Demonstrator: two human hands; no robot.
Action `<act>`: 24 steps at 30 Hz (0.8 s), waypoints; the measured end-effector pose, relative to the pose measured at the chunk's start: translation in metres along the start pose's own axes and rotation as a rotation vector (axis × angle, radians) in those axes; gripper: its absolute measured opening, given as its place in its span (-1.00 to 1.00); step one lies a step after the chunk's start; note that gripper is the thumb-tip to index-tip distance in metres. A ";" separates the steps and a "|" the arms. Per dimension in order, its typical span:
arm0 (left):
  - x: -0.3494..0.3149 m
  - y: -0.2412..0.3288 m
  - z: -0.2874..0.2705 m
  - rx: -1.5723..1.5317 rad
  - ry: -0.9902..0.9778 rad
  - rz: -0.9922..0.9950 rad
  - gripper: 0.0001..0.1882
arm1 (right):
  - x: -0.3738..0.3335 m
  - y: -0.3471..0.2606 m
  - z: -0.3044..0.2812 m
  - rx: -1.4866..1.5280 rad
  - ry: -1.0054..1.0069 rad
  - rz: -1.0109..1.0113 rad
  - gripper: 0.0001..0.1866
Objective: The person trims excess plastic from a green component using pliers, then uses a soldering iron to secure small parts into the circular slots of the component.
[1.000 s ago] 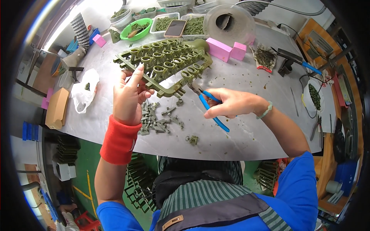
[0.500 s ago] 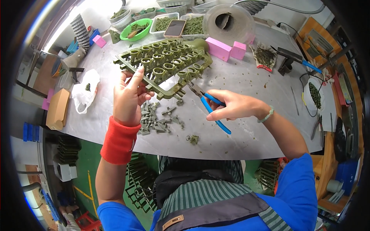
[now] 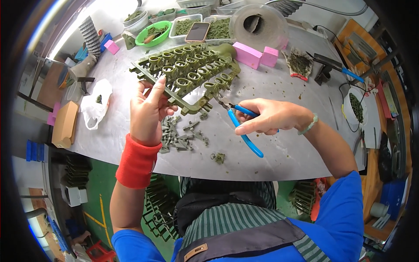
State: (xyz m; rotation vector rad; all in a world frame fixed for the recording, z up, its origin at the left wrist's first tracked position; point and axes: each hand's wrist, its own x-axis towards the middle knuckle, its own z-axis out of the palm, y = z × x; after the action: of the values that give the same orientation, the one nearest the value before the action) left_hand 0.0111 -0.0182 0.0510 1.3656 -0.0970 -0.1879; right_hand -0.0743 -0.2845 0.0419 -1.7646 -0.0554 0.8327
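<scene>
Raised over the table is a green frame [image 3: 192, 106] carrying rows of small ring-shaped parts. My left hand [image 3: 147, 109], with a red wristband, grips its near left edge between thumb and fingers. In my right hand [image 3: 273, 117] is a pair of cutting pliers [image 3: 237, 126] with blue handles. Their jaws sit just at the near right corner of the frame, below the last rings; whether they touch it I cannot tell. Beneath the frame lies a pile of grey-green offcuts [image 3: 175, 139], and a small green cluster [image 3: 219, 158] rests closer to the table's front edge.
At the back stand tubs of green pieces [image 3: 219, 29], a green basket [image 3: 152, 34] and a phone [image 3: 198, 32]. Pink blocks [image 3: 247, 55] and a soiled glove [image 3: 299, 65] lie behind the pliers. A white plastic bag [image 3: 97, 105] and cardboard box [image 3: 65, 124] are leftward.
The pliers and my right hand have shifted slightly right and down, their jaws drawing back a little from the frame's corner. My left hand and the frame have tilted slightly.
</scene>
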 end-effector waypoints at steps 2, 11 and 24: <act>0.000 -0.001 0.001 -0.034 -0.006 0.004 -0.74 | 0.002 0.002 0.000 0.027 0.010 -0.004 -0.46; -0.003 0.002 0.006 -0.006 -0.029 0.000 -0.74 | 0.007 -0.008 -0.005 0.013 -0.071 0.088 -0.53; -0.007 -0.003 0.004 0.094 -0.065 0.054 -0.80 | 0.008 0.037 0.002 0.256 -0.179 0.063 -0.79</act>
State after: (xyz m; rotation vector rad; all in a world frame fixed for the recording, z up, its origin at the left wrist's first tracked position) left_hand 0.0034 -0.0215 0.0492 1.4490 -0.1988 -0.1844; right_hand -0.0823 -0.2929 0.0061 -1.4555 -0.0105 0.9972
